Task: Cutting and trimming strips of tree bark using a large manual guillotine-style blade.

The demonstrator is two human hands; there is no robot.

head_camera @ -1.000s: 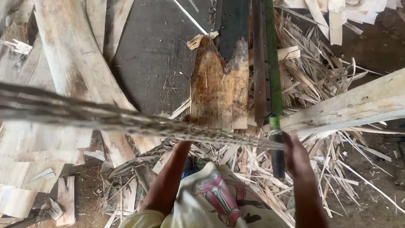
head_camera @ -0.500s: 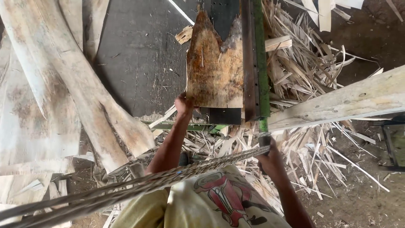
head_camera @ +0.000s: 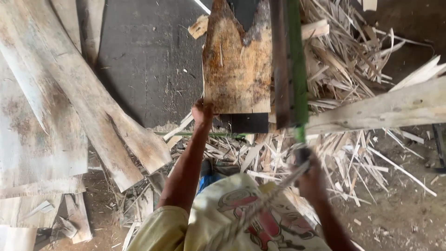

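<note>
My left hand (head_camera: 203,113) grips the near left corner of a brown, rust-stained sheet of wood veneer (head_camera: 237,65) that lies flat on a dark metal table (head_camera: 148,65). My right hand (head_camera: 309,174) is closed around a thin rough strip of wood (head_camera: 260,204) that slants down across my shirt, just below the end of a green metal bar (head_camera: 296,65). The green bar runs along the veneer's right edge, beside a dark blade-like rail (head_camera: 280,65).
Pale veneer sheets (head_camera: 51,107) are stacked at the left. Heaps of thin wood offcuts (head_camera: 344,56) lie right of the bar and under the table's front edge. A thick pale plank (head_camera: 390,109) crosses at the right. Bare dirt floor (head_camera: 399,209) shows lower right.
The long rough strip that crossed the view has swung down and right, and now ends in my right hand. My left hand has risen to the veneer's corner.
</note>
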